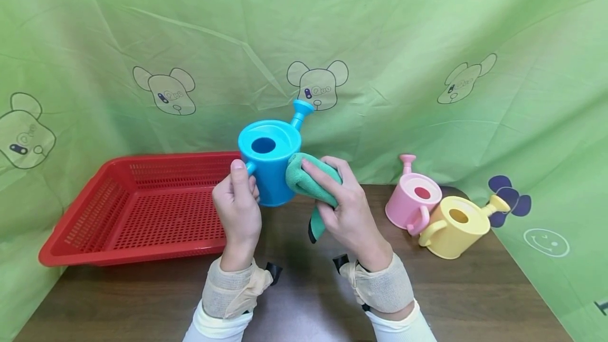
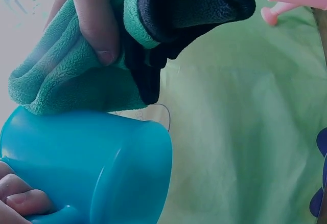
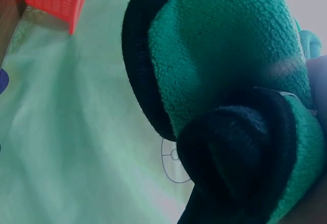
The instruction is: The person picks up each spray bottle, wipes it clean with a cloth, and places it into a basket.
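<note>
My left hand (image 1: 240,207) grips a blue watering can (image 1: 273,176) by its handle, holding it up over the table with the spout toward the back right. Folded green cloth with a dark border (image 1: 309,176) is gripped in my right hand (image 1: 349,207). The cloth lies against the can's right side. In the left wrist view, the cloth (image 2: 76,75) meets the wall of the blue can (image 2: 87,157), and left fingers (image 2: 23,196) curl at the handle. In the right wrist view, the cloth (image 3: 230,45) hides most of the right hand.
A red perforated basket (image 1: 142,252) sits at the left of the brown wooden table (image 1: 304,289). On the right stand a pink watering can (image 1: 408,202) and a yellow watering can (image 1: 451,236), side by side. Green curtain fabric (image 1: 380,25) with printed mouse heads hangs behind.
</note>
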Demonstrator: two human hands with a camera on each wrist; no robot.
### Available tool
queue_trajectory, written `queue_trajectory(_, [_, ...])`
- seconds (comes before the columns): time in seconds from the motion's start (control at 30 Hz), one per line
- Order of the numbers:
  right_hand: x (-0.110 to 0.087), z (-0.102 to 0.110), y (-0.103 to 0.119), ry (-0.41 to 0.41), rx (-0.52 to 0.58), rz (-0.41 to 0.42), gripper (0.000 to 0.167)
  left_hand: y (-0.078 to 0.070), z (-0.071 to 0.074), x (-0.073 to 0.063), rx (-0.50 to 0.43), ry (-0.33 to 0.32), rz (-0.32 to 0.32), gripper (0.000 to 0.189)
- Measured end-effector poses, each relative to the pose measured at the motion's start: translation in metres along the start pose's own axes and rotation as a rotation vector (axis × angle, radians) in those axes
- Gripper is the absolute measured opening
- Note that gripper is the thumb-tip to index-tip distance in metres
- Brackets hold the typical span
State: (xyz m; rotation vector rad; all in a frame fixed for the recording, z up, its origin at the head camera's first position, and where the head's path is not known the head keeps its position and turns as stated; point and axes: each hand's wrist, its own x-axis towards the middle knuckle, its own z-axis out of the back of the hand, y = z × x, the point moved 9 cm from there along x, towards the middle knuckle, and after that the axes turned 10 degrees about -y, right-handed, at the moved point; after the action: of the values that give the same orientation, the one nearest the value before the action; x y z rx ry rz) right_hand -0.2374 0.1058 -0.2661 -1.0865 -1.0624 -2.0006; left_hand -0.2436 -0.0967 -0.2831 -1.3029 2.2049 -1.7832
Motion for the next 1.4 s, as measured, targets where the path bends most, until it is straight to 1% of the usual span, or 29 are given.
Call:
queue_trajectory(0.23, [-0.001,-0.003,0.0,0.026,0.005,-0.01,0.07,0.002,0.002,0.0,-0.045,-0.029,0.021,0.056])
queue_trajectory(0.3, [-0.001,-0.004,-0.001,0.039,0.003,-0.017,0.07,0.003,0.003,0.001,-0.081,-0.045,0.032,0.056])
queue_trajectory(0.4, [-0.002,-0.005,-0.001,0.058,-0.003,-0.022,0.071,0.003,0.005,0.001,-0.151,-0.069,0.031,0.057])
queue_trajectory(0.53, [-0.002,-0.008,-0.002,0.088,-0.006,-0.032,0.071,-0.001,0.009,0.002,-0.236,-0.106,-0.006,0.055])
queue_trajectory(0.73, [-0.004,-0.012,-0.003,0.121,-0.014,-0.039,0.07,-0.006,0.014,0.002,-0.328,-0.157,-0.062,0.056])
queue_trajectory(0.9, [-0.005,-0.014,-0.003,0.136,-0.029,-0.029,0.069,-0.008,0.018,0.003,-0.402,-0.186,-0.098,0.055])
queue_trajectory(1.0, [-0.006,-0.014,-0.003,0.145,-0.039,-0.032,0.069,-0.009,0.019,0.003,-0.446,-0.19,-0.108,0.053])
queue_trajectory(1.17, [-0.006,-0.015,-0.005,0.157,-0.053,-0.04,0.07,-0.008,0.019,0.006,-0.52,-0.18,-0.103,0.051])
queue_trajectory(1.4, [-0.007,-0.014,-0.011,0.177,-0.081,-0.07,0.072,-0.014,0.02,0.009,-0.57,-0.168,-0.142,0.058])
